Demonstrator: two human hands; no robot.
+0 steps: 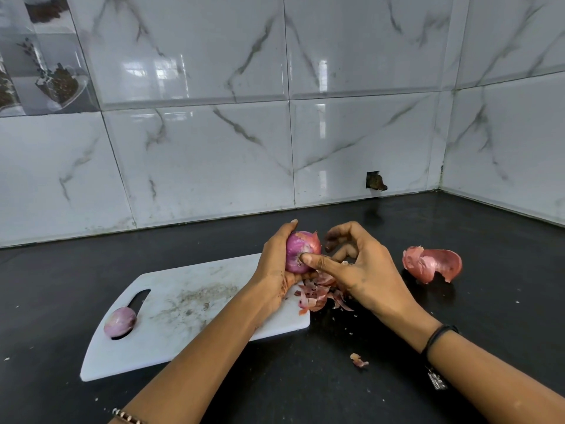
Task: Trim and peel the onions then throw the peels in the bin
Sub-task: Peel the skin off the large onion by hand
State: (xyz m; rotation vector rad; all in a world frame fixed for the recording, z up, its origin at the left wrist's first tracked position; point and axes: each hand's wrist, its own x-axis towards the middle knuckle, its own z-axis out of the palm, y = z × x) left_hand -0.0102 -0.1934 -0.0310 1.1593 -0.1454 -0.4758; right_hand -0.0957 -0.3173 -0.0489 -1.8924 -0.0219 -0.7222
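Note:
My left hand (275, 264) grips a red onion (301, 249) above the right end of the white cutting board (189, 304). My right hand (360, 267) is beside it, its thumb pressing on the onion's skin and its fingers curled above. A heap of thin peels (321, 296) lies under both hands at the board's right edge. A second, peeled onion (120, 321) sits on the board's left end by the handle slot. A large loose peel shell (431, 263) lies on the counter to the right.
The black counter (458, 316) carries a small peel scrap (359, 360) near my right forearm and scattered flakes. The marble-tiled wall (275, 133) runs behind and turns a corner at the right. No knife or bin is in view.

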